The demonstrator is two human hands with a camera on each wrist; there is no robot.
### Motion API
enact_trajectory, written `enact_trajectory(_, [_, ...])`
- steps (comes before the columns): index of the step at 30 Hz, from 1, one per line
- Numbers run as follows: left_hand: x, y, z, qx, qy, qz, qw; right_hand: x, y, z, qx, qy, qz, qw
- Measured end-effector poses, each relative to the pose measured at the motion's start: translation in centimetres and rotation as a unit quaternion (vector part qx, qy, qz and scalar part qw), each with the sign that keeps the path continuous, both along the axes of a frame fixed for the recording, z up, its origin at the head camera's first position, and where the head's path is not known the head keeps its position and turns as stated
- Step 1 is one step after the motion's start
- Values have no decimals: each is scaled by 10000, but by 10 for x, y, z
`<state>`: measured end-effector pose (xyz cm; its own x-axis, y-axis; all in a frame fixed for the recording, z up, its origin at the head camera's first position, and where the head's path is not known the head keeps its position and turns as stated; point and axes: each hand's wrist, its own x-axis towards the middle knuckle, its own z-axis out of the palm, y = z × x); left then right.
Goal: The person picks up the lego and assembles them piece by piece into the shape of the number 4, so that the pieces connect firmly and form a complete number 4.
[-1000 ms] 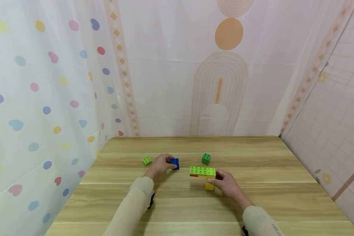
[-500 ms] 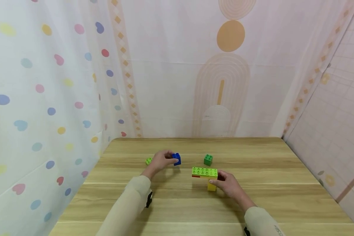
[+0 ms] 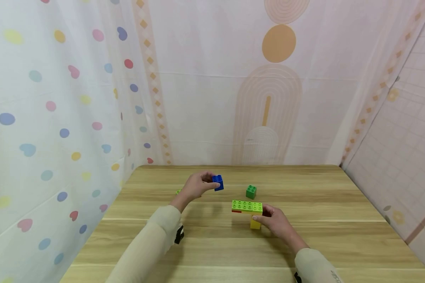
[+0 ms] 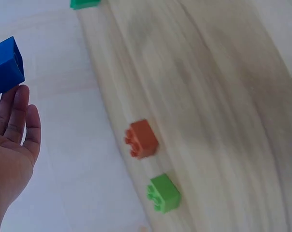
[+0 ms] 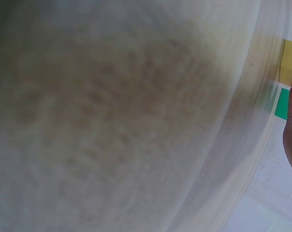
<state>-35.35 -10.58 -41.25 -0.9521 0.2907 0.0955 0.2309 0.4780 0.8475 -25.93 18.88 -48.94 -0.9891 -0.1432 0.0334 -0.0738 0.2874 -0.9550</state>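
My left hand (image 3: 198, 184) pinches a blue toy building brick (image 3: 218, 182) and holds it up off the table; its shadow falls on the wood below. The same blue brick (image 4: 6, 67) shows at the edge of the left wrist view. Thumb and fingers of my right hand (image 3: 274, 221) grip a built brick piece. Lime bricks (image 3: 247, 206) form its long studded top, a strip of red (image 3: 236, 211) shows beneath, and a yellow brick (image 3: 255, 223) stands under the right end. In the right wrist view only part of that yellow brick (image 5: 290, 63) appears.
A green brick (image 3: 251, 192) stands behind the built piece. Near my left hand a lime brick (image 3: 178, 192) is mostly covered in the head view. The left wrist view shows an orange-red brick (image 4: 142, 138) beside it. Curtains surround the wooden table (image 3: 216, 255).
My left hand has lifted the blue brick off the table and moved it slightly right. The right hand keeps its grip on the built piece; the head view has shifted a little.
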Motion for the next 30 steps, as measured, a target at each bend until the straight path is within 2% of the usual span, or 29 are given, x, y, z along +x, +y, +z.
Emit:
enact_trajectory(9, [10,21,22,39,193,-282,9994,0,0,1,49,-39,-39,10000])
enact_trajectory(14, [15,36,29,109,293,-495,9983,1,0,2,52,-92,-82,9999])
enact_trajectory(30, [27,73,23,244,293,-1201,9920,0,1,1,-71,-100,25,9999])
